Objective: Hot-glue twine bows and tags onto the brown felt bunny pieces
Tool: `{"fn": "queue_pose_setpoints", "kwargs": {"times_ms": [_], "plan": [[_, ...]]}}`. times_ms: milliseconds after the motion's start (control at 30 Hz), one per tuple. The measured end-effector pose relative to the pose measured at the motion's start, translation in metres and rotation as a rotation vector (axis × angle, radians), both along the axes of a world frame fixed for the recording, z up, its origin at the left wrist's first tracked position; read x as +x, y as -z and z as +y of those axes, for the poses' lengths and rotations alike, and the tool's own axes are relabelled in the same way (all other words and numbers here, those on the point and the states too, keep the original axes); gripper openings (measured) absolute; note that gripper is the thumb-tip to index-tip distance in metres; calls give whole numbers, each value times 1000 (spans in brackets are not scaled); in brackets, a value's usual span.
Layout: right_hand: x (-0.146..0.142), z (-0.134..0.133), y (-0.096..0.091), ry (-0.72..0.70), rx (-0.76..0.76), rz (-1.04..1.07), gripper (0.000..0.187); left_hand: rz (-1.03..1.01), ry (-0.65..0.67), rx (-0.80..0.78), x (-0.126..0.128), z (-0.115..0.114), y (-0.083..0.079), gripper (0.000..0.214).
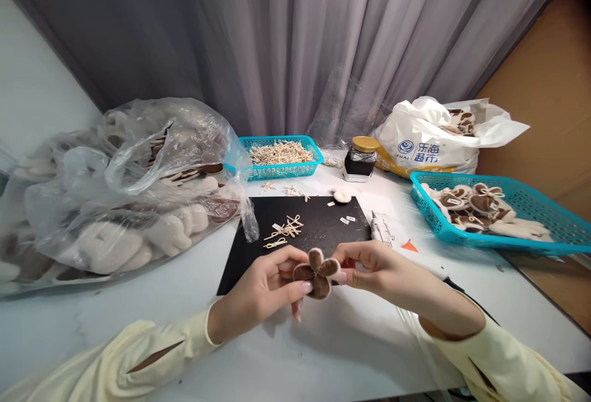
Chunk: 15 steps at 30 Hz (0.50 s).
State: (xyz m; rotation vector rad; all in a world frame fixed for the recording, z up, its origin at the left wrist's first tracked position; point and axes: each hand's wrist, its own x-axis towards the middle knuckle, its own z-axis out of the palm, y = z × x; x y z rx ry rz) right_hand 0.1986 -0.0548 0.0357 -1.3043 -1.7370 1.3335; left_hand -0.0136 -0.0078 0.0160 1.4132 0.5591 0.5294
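A small plush piece (317, 273), brown with pale fuzzy edges and shaped like a bow of several lobes, is held between both hands just above the white table. My left hand (263, 288) pinches its left side with thumb and fingers. My right hand (376, 269) pinches its right side. Just beyond the hands lies a black mat (323, 226) with a few small cream string bows (285, 229) and tiny white labels on it.
A big clear plastic bag of plush parts (120, 186) fills the left. A teal basket of string bows (281, 156) stands at the back, a dark jar with a gold lid (361, 157) beside it. A white shopping bag (425, 137) and a teal basket of plush pieces (489, 211) are on the right.
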Motion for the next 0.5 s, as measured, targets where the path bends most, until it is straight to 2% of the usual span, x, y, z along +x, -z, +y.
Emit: {"fn": "queue_pose_setpoints", "kwargs": {"times_ms": [167,300,367,433,500], "plan": [[4,1,0,-11,-101,131,30,-22,44,-102,0,6,0,22],[7,1,-5,-81,-88,201,29,-45,7,-176,-1,8,-1,27],[8,0,-9,-42,14,167,26,-68,5,-256,0,8,-2,29],[9,-2,-12,42,216,58,21,-106,22,-343,1,9,-2,28],[7,-4,-15,68,407,-75,15,-145,42,-396,1,10,-3,27]]}}
